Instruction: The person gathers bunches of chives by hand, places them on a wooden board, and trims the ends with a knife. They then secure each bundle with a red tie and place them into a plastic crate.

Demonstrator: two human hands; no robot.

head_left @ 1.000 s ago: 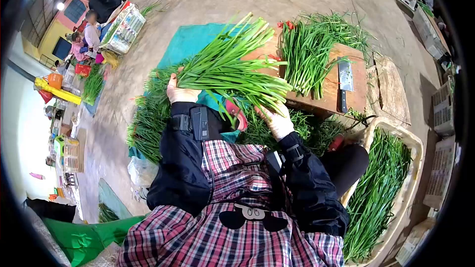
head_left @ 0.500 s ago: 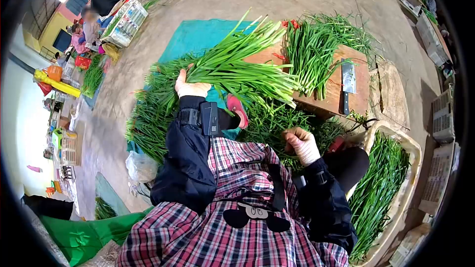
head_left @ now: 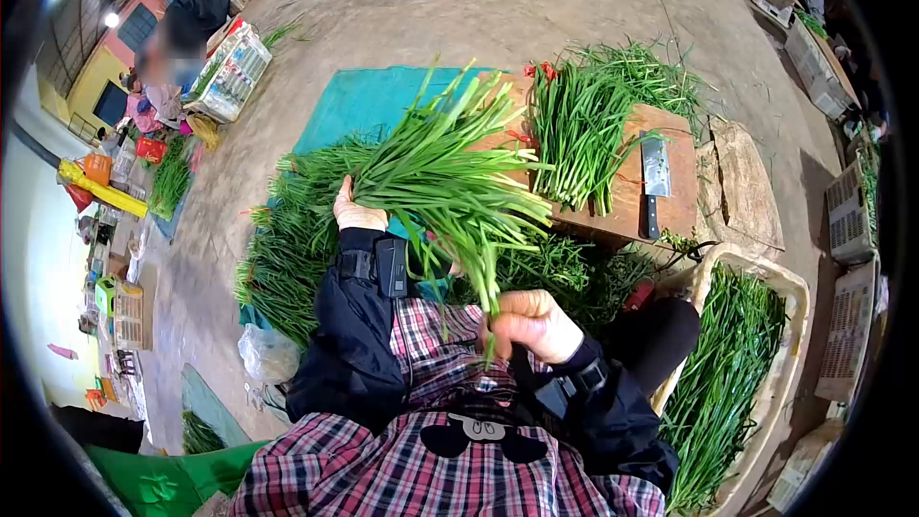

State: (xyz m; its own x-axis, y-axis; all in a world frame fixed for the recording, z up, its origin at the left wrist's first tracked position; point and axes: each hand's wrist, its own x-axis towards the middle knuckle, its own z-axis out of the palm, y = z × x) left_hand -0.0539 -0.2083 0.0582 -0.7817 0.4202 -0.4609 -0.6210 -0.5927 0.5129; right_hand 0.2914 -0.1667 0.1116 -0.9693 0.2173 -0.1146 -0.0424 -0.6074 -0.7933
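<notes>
My left hand (head_left: 356,209) is wrapped round a large fanned bunch of garlic chives (head_left: 436,158), its pale stem ends spread to the right. Closer to my body, my right hand (head_left: 536,324) pinches the ends of a few chive stems (head_left: 489,299) between thumb and fingers. Those stems hang down from the bunch's lower edge. Beyond my right hand, a thick pile of chives (head_left: 579,139) lies on a wooden board (head_left: 680,134). A cleaver (head_left: 657,168) rests flat on that board, its black handle toward me.
At my right stands a cream crate (head_left: 799,311) full of chives. More bunches (head_left: 287,254) lie on a teal sheet (head_left: 349,101) at the left, near a clear plastic bag (head_left: 271,354). Loose greens (head_left: 546,263) lie below the board. Other people (head_left: 158,101) sit far off at the left.
My right hand has moved left and down toward my lap and now grips a few stems of the bunch. The left hand still holds the bunch, whose lower stems now droop.
</notes>
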